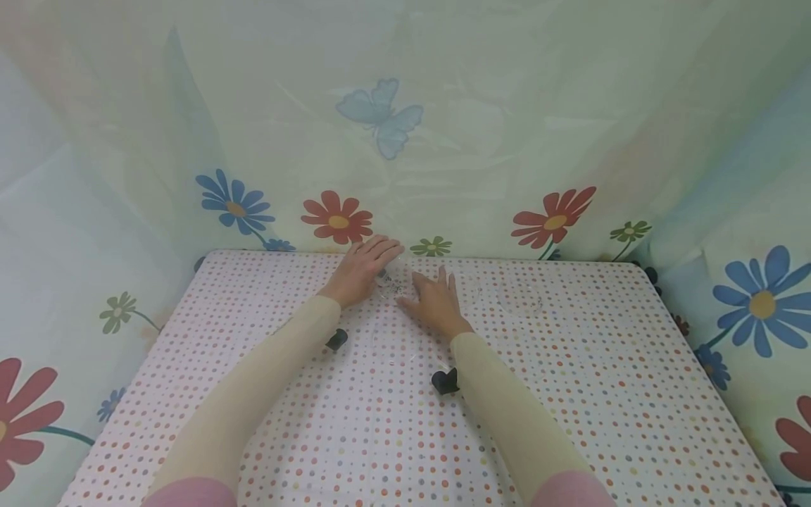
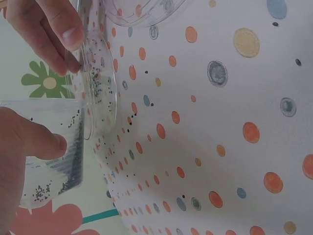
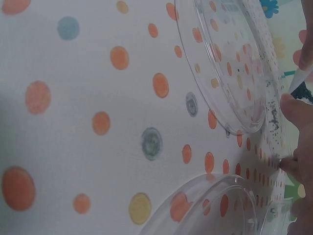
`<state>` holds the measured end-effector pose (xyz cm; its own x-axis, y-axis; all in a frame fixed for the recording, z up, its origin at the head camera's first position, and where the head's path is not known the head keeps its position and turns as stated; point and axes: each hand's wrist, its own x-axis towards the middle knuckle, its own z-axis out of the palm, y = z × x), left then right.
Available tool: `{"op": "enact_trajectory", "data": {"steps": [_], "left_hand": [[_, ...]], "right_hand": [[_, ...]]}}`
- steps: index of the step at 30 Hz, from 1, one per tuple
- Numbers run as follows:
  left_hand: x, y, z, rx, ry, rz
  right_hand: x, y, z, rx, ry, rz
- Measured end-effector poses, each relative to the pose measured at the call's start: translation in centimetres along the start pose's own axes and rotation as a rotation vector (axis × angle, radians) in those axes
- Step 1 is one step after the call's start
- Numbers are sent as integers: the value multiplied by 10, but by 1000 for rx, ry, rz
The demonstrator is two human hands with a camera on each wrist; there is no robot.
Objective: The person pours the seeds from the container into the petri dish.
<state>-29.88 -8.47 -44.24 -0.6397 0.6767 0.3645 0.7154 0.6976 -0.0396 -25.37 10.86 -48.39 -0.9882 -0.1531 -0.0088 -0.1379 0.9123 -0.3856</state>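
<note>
My left hand is near the table's far edge and grips a small clear plastic container with tiny black grains inside. Its thumb presses the container's side. Whether it is a cup or a pouch I cannot tell. Beside it stands a clear petri dish with black grains scattered in it. My right hand is at that dish, thumb and fingertip at its rim. In the right wrist view, another clear round dish or lid lies closer to me.
A further clear round dish lies to the right. Two black objects sit by the forearms. Loose black grains dot the polka-dot table cover. A flower-printed curtain hangs right behind the table.
</note>
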Motion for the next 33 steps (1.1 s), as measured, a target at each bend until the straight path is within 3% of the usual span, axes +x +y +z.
{"op": "enact_trajectory", "data": {"steps": [14, 33], "left_hand": [[-1, -1, 2, 56, 28, 39], [-1, -2, -2, 31, 10, -2]], "right_hand": [[-1, -2, -2, 5, -10, 9], [-1, 1, -2, -6, -13, -3]]}}
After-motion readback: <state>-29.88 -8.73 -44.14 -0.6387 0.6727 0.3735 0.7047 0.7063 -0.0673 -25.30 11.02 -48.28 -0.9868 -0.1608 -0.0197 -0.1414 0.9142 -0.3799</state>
